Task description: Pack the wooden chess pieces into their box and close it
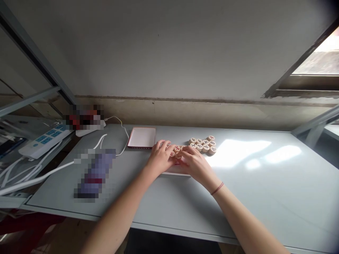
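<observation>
Round wooden Chinese chess pieces [177, 149] with red characters sit close together between my two hands, over an open shallow box [176, 173]. My left hand [159, 158] curls around their left side, fingers bent over them. From the right, my right hand [195, 164] closes on the same group, its fingertips pressed against the pieces. My fingers hide part of the group and most of the box. Just beyond my right hand, a second cluster of chess pieces [206, 146] with black characters stands on the grey table [251, 197], some of them stacked.
A white-lined box lid [143, 137] lies behind my left hand. To the left are a blurred purple item [96, 173], a white cable [53, 173] and a power strip [43, 141]. A wall [169, 63] rises behind the table; sunlight patches glare at right.
</observation>
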The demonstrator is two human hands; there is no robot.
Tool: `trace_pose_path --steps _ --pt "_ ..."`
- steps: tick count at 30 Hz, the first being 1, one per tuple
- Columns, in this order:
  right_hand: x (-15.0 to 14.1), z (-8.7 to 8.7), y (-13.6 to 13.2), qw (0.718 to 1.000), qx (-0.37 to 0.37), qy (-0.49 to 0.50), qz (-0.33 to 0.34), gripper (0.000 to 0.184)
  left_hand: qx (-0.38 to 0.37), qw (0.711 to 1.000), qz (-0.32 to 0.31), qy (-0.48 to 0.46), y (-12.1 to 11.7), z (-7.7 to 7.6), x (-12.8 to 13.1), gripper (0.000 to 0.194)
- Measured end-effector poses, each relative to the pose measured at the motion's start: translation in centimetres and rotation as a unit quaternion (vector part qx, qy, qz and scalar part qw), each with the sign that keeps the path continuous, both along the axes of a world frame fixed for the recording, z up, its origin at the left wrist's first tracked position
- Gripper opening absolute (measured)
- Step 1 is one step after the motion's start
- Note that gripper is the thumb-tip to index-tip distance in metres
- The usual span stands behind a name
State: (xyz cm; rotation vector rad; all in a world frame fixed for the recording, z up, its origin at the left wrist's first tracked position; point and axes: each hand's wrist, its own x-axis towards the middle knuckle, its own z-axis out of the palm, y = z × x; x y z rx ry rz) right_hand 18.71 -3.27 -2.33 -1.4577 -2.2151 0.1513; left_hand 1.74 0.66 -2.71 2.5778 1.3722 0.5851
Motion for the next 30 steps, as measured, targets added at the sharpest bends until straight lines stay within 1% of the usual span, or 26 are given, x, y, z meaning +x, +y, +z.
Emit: trace_pose_path --steps 4,7,16,20,23,25,27,28,30 --pt "-0.1 -0.2 0.1 0.998 0.011 -0.05 -0.021 0.016 -0.015 1.0 -0.008 0.014 0.1 -0.5 0.0 0.039" --pt "-0.2 -0.3 0.2 0.997 0.019 -0.07 -0.03 0.016 -0.016 1.0 -0.018 0.006 0.2 -0.8 -0.2 0.038" --pt "-0.2 -0.4 0.5 0.997 0.022 -0.063 -0.028 0.016 -0.012 1.0 -0.026 0.004 0.2 -0.7 -0.3 0.038" --pt "-0.3 -0.2 0.4 0.998 0.014 -0.055 -0.03 0.012 -0.013 1.0 -0.022 0.01 0.2 -0.6 -0.3 0.039" --pt "-0.4 0.0 0.1 1.0 0.004 -0.015 -0.023 0.009 -0.013 1.0 -0.018 0.014 0.2 -0.7 -0.3 0.038" --pt "-0.3 0.3 0.0 0.999 -0.001 0.04 -0.015 0.011 -0.016 1.0 -0.019 0.014 0.2 -0.7 -0.4 0.039" --pt "0.1 0.8 0.1 0.994 -0.007 0.104 -0.024 0.013 -0.016 1.0 -0.023 0.012 0.2 -0.7 -0.4 0.04" --pt "0.5 1.1 0.2 0.99 -0.011 0.136 -0.04 0.015 -0.015 0.999 -0.026 0.012 0.2 -0.7 -0.4 0.04" --pt "1.9 1.9 0.8 0.974 -0.022 0.199 -0.104 0.019 -0.011 0.999 -0.03 0.011 0.2 -0.7 -0.4 0.039"
